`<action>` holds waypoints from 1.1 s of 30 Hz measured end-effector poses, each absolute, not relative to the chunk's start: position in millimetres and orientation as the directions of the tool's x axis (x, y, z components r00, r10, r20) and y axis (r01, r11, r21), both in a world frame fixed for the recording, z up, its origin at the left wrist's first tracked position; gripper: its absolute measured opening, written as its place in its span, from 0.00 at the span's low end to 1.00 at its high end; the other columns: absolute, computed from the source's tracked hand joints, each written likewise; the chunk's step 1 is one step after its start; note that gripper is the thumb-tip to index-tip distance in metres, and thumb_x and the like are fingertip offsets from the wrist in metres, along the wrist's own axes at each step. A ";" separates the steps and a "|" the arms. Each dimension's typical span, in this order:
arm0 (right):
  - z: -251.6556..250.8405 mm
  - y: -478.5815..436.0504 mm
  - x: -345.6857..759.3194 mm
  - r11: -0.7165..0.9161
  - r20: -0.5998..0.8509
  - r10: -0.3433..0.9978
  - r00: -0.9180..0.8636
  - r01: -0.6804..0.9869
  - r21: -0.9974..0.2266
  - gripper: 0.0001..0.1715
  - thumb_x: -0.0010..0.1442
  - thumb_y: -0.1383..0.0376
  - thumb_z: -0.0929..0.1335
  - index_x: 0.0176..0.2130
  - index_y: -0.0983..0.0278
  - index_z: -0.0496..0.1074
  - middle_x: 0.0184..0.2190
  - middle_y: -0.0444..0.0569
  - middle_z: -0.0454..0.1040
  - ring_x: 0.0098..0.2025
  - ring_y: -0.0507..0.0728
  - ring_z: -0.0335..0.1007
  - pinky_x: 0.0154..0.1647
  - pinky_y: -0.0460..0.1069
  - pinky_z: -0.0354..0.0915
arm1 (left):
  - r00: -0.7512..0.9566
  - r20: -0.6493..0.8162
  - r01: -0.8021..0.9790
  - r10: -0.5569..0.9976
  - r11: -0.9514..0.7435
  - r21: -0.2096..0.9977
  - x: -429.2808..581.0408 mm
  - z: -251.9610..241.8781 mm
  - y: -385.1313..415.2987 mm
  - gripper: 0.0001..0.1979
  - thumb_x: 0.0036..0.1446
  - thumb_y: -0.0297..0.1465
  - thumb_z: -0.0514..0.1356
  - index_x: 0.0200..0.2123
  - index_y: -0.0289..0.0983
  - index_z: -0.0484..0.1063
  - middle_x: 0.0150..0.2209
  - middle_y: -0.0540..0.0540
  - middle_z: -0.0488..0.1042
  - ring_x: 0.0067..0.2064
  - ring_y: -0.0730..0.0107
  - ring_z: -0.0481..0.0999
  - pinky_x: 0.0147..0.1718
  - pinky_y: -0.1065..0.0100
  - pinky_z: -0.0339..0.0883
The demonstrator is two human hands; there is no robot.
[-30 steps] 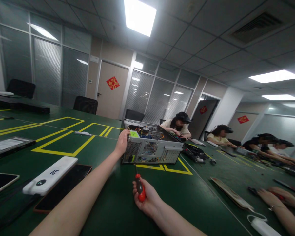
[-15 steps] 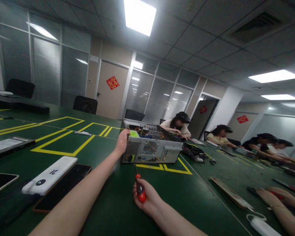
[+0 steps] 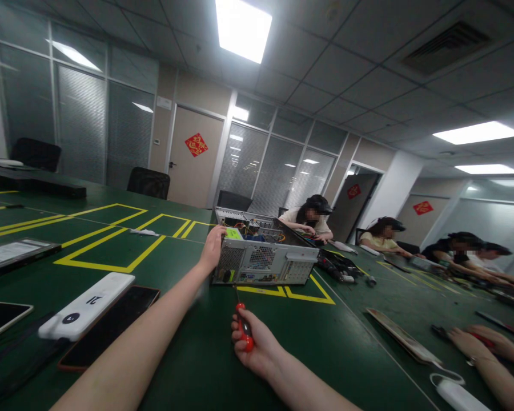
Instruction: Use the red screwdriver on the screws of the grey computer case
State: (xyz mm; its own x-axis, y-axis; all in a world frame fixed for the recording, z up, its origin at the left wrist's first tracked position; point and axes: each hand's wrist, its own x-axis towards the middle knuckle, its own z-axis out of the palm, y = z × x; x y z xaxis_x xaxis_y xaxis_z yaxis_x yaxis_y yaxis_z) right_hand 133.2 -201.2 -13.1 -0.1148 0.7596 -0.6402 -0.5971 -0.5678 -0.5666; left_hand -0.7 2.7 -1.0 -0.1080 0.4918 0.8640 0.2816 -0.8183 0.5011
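A grey metal computer case (image 3: 278,268) lies on the green table with its top side uncovered, showing coloured wires and parts inside. Its rear panel with vents and ports faces me. My left hand (image 3: 213,246) holds the case's near left corner, beside a bright green label (image 3: 233,233); part of the fingers is behind the edge. In my closed right hand (image 3: 253,342) is a screwdriver (image 3: 245,326) with a red and black handle. Its thin shaft points up to the lower left edge of the rear panel. Whether the tip sits in a screw, I cannot tell.
Left of my arm lie a white power bank (image 3: 88,305), a dark phone (image 3: 111,325), another phone (image 3: 4,319) and a hard drive (image 3: 19,254). Black parts (image 3: 338,265) stand right of the case. Another person's hands (image 3: 475,342) work at the right, near a long flat phone-like object (image 3: 400,335).
The screwdriver handle has turned a little in my right hand, and its fingers have shifted around it. My left hand and the case stay where they were.
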 end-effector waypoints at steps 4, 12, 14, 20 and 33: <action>-10.3 -203.0 132.6 -0.591 -0.670 0.733 -0.118 -0.599 -0.540 0.12 0.61 0.63 0.64 0.27 0.66 0.63 0.18 0.40 0.61 0.15 0.43 0.56 0.12 0.34 0.48 | -0.107 0.859 0.278 0.500 -0.814 0.509 -0.8 -0.5 2.6 0.22 0.64 0.40 0.36 0.35 0.39 0.67 0.45 0.43 0.71 0.54 0.65 0.66 0.59 0.57 0.55; -12.5 -200.8 127.8 -0.584 -0.700 0.712 -0.049 -0.595 -0.552 0.11 0.61 0.63 0.64 0.30 0.67 0.66 0.19 0.44 0.68 0.18 0.47 0.65 0.17 0.39 0.62 | -0.113 0.869 0.281 0.482 -0.823 0.493 -0.8 -1.0 2.8 0.23 0.64 0.40 0.36 0.36 0.38 0.67 0.45 0.42 0.71 0.54 0.64 0.66 0.58 0.57 0.56; -14.1 -200.0 127.2 -0.585 -0.699 0.713 -0.050 -0.591 -0.555 0.12 0.61 0.62 0.63 0.31 0.68 0.67 0.19 0.44 0.68 0.19 0.47 0.65 0.18 0.39 0.63 | -0.111 0.869 0.288 0.483 -0.821 0.493 -0.4 -1.2 2.9 0.23 0.64 0.41 0.36 0.36 0.39 0.67 0.45 0.42 0.71 0.54 0.64 0.67 0.58 0.57 0.56; -17.8 -196.6 133.2 -0.549 -0.643 0.757 -0.117 -0.647 -0.529 0.15 0.63 0.60 0.60 0.30 0.67 0.65 0.18 0.42 0.64 0.15 0.44 0.57 0.11 0.35 0.48 | -0.106 0.869 0.294 0.484 -0.819 0.493 -0.4 -1.1 3.4 0.23 0.64 0.41 0.36 0.36 0.39 0.67 0.45 0.43 0.72 0.53 0.65 0.67 0.59 0.57 0.56; -10.5 -198.9 131.2 -0.573 -0.707 0.706 -0.047 -0.624 -0.531 0.14 0.61 0.61 0.63 0.29 0.68 0.65 0.18 0.43 0.66 0.16 0.44 0.62 0.15 0.36 0.59 | -0.112 0.870 0.280 0.480 -0.825 0.491 -0.7 0.2 1.0 0.21 0.64 0.39 0.37 0.36 0.39 0.67 0.45 0.42 0.72 0.53 0.64 0.67 0.59 0.57 0.56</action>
State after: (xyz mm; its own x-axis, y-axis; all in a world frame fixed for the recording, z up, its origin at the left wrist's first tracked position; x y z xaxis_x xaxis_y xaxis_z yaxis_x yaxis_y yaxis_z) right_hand 131.2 -198.9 -10.5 -0.0469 0.7059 -0.7068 -0.6240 -0.5732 -0.5311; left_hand -0.7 1.0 0.2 -0.1118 0.4802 0.8700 0.2804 -0.8247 0.4912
